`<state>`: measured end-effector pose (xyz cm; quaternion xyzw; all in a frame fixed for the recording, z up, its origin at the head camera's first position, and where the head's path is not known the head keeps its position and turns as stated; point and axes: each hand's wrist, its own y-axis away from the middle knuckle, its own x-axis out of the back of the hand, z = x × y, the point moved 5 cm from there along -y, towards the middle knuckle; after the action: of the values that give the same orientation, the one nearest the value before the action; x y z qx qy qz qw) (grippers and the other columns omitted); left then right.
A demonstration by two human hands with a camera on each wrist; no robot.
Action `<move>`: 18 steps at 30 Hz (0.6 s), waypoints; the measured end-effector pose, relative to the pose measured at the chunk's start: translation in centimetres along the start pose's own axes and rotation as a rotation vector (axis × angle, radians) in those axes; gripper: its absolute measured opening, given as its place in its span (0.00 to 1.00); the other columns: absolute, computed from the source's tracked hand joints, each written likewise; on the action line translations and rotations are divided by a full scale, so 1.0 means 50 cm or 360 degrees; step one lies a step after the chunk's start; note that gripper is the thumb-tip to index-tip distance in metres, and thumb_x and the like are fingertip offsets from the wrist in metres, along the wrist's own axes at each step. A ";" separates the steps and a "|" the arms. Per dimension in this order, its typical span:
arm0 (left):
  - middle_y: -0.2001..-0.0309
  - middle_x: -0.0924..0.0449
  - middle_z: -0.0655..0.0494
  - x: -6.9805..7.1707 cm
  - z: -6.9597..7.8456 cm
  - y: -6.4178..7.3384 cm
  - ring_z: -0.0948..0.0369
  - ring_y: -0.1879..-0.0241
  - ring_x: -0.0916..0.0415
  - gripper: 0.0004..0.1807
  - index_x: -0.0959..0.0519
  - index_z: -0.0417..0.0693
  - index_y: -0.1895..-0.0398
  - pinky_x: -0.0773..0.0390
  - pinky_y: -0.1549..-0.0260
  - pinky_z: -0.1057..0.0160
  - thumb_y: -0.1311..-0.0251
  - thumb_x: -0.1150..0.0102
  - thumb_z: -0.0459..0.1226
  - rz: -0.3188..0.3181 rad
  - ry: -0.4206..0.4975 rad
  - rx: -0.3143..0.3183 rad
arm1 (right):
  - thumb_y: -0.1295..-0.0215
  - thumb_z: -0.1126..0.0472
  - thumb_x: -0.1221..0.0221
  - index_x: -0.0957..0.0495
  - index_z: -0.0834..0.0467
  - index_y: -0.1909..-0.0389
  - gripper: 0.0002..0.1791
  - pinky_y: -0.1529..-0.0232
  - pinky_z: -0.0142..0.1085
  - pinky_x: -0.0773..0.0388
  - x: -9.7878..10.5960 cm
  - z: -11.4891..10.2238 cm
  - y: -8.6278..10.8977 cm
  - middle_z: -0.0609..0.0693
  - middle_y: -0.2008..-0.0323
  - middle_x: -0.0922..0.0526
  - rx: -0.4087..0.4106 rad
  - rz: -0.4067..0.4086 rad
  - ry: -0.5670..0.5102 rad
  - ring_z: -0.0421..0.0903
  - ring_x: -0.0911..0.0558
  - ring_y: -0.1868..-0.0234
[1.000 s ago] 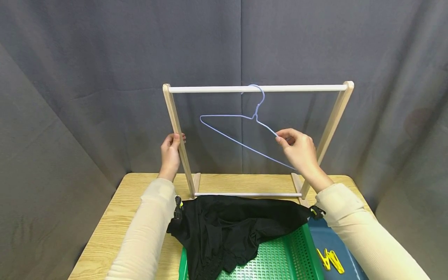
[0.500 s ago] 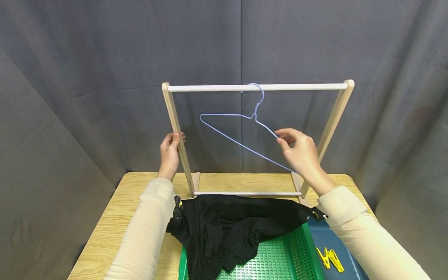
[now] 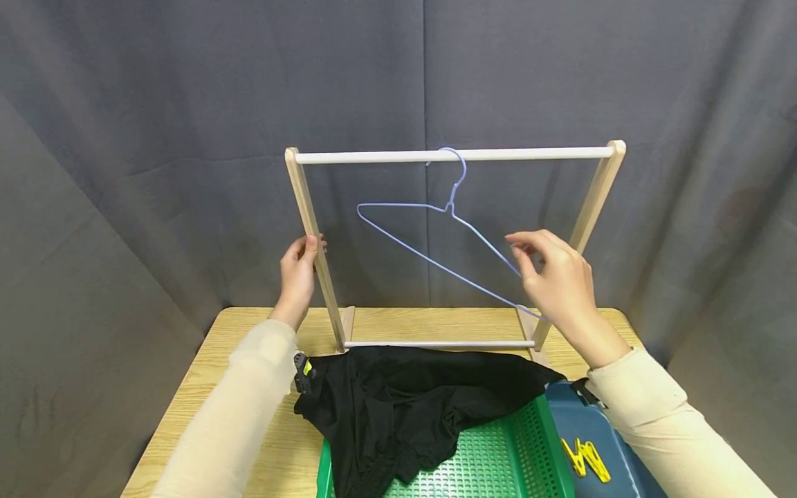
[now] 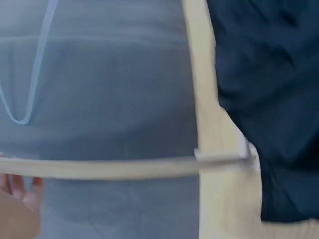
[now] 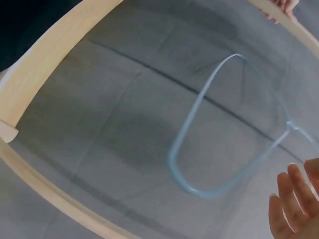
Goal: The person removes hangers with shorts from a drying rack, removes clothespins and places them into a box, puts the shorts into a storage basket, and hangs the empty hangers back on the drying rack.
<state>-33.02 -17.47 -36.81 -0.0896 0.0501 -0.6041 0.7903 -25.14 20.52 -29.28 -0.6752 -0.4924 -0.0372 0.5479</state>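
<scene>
A pale blue hanger (image 3: 452,199) hangs by its hook from the white top bar (image 3: 529,153) of a wooden rack, one end lower than the other. Beside that lower right end is my right hand (image 3: 557,280), holding nothing. In the right wrist view its fingers are extended and apart from the blurred hanger (image 5: 204,193). My left hand (image 3: 297,277) grips the rack's left post (image 3: 328,290), thumb on the near side and fingers behind it. The left wrist view catches only part of this hand (image 4: 17,211) at the edge, against the post.
Black clothing (image 3: 398,394) lies bunched over a green perforated basket (image 3: 556,443) in front of the rack. To the right, yellow clothespins (image 3: 594,460) rest on a blue surface (image 3: 566,408). A wood-grain table (image 3: 187,422) is underneath, with a grey curtain (image 3: 187,104) behind.
My right hand has let go of the hanger's right arm and drawn off to the right. The hanger stays on the bar. My left hand keeps its hold on the post.
</scene>
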 end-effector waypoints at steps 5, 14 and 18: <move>0.33 0.31 0.40 0.005 0.016 0.016 0.53 0.35 0.34 0.30 0.33 0.33 0.32 0.34 0.38 0.57 0.23 0.58 0.48 -0.0151 0.0025 0.0166 | 0.38 0.72 0.37 0.15 0.56 0.56 0.12 0.64 0.34 0.27 0.023 -0.036 0.028 0.47 0.65 0.15 0.0159 0.0110 -0.0090 0.42 0.20 0.66; 0.25 0.44 0.44 0.035 0.008 0.054 0.51 0.27 0.45 0.35 0.46 0.39 0.23 0.40 0.32 0.52 0.25 0.54 0.48 -0.0379 0.0000 0.0435 | 0.40 0.72 0.35 0.15 0.55 0.57 0.13 0.74 0.29 0.34 -0.001 -0.065 0.070 0.45 0.67 0.16 0.0292 0.0023 -0.0160 0.38 0.22 0.69; 0.25 0.46 0.43 0.050 -0.007 0.083 0.50 0.26 0.47 0.35 0.49 0.39 0.23 0.43 0.31 0.50 0.24 0.58 0.50 -0.0451 0.0062 0.0566 | 0.41 0.71 0.34 0.15 0.55 0.59 0.12 0.77 0.34 0.31 -0.025 -0.060 0.088 0.44 0.67 0.15 0.0300 -0.0047 -0.0145 0.38 0.21 0.70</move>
<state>-28.48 -18.87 -37.91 0.0565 -0.0549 -0.7100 0.6998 -21.22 17.78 -31.94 -0.6144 -0.5280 0.0319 0.5854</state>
